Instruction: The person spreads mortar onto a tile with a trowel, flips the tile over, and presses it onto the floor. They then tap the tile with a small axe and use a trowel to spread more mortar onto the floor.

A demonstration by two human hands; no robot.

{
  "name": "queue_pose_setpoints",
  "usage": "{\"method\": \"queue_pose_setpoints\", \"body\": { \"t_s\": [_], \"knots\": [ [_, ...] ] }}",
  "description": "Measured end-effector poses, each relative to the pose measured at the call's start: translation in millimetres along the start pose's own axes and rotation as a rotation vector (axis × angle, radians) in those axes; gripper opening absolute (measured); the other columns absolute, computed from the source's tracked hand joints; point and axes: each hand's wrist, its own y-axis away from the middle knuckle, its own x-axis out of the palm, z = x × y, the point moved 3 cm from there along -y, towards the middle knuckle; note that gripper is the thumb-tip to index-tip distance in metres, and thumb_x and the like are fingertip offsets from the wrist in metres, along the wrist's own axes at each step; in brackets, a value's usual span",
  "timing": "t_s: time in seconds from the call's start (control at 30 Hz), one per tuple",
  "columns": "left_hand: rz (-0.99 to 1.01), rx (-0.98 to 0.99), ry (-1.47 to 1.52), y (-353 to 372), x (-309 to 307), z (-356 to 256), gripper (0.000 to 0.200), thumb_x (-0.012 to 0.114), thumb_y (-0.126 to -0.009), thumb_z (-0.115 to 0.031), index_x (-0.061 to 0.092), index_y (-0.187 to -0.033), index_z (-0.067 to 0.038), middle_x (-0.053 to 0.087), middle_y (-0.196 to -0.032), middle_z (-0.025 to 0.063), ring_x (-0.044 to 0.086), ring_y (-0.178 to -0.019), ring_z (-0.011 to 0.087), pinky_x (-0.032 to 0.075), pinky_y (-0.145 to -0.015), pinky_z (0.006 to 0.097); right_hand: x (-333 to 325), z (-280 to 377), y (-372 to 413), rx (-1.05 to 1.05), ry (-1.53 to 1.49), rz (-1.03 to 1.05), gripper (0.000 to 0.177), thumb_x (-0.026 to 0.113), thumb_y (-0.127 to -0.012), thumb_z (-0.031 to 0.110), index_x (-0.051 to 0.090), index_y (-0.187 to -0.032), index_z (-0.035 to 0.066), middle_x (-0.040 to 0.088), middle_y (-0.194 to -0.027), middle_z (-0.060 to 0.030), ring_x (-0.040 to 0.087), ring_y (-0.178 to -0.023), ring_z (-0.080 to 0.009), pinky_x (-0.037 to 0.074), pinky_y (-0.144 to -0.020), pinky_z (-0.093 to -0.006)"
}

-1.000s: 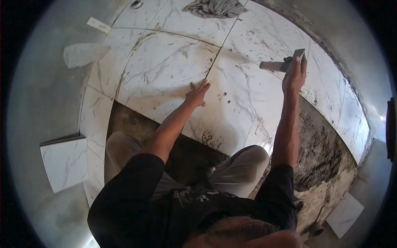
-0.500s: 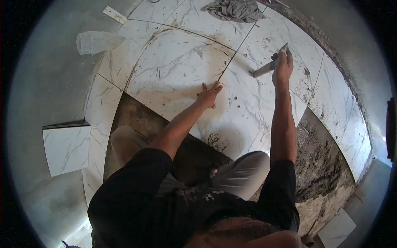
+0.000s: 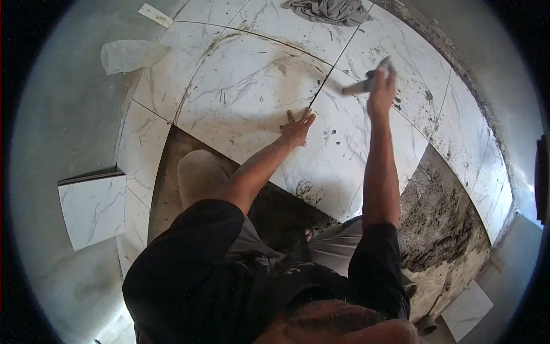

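My left hand (image 3: pixel 296 128) rests with spread fingers on a white marbled floor tile (image 3: pixel 338 166), beside the dark joint between two tiles. Up and to the right, my right hand (image 3: pixel 380 94) is closed round a tool (image 3: pixel 360 87) with a greyish cylindrical part pointing left, held above the tiles. Motion blurs the tool and fingers, so its exact shape is unclear. Small dark crumbs lie on the tile just right of my left hand.
A grey cloth (image 3: pixel 329 11) lies at the top. Left are a clear plastic bag (image 3: pixel 129 56), a tile strip (image 3: pixel 155 15) and stacked tiles (image 3: pixel 93 209). Rough mortar (image 3: pixel 438 223) fills the lower right, near a loose tile (image 3: pixel 468 311).
My right hand and the tool have moved slightly left. My left hand has shifted a little right and up, still flat on the tile. The left knee has moved right and up.
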Motion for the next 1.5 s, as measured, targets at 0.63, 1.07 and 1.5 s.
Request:
{"method": "queue_pose_setpoints", "body": {
  "t_s": [0.63,1.07,1.5],
  "knots": [
    [-0.188,0.314,-0.178,-9,-2,26,0.098,0.082,-0.053,-0.026,0.030,-0.135,-0.016,0.022,-0.144,0.0075,0.047,-0.115,0.0292,0.037,-0.092,0.0539,2,-6,55,0.053,-0.036,0.169,0.059,0.043,-0.092,0.032,0.024,-0.135,-0.003,0.049,-0.106,-0.0144,0.050,-0.094,-0.0215,0.040,-0.083,-0.0352],
    [-0.195,0.337,-0.205,-9,-3,22,0.097,0.081,-0.054,-0.025,0.029,-0.136,-0.017,0.022,-0.145,0.0059,0.053,-0.108,0.0290,0.036,-0.090,0.0572,0,45,179,0.297,0.150,0.027,0.050,0.040,-0.092,0.033,0.038,-0.130,0.001,0.056,-0.099,-0.0108,0.053,-0.089,-0.0162,0.043,-0.073,-0.0281],
    [-0.143,0.317,-0.176,-13,5,24,0.098,0.081,-0.055,-0.025,0.028,-0.136,-0.018,0.020,-0.145,0.0037,0.046,-0.117,0.0270,0.037,-0.086,0.0546,-9,37,236,0.332,0.100,0.038,0.054,0.042,-0.092,0.036,0.036,-0.131,-0.001,0.057,-0.093,-0.0104,0.053,-0.084,-0.0164,0.043,-0.075,-0.0294]
  ]
}}
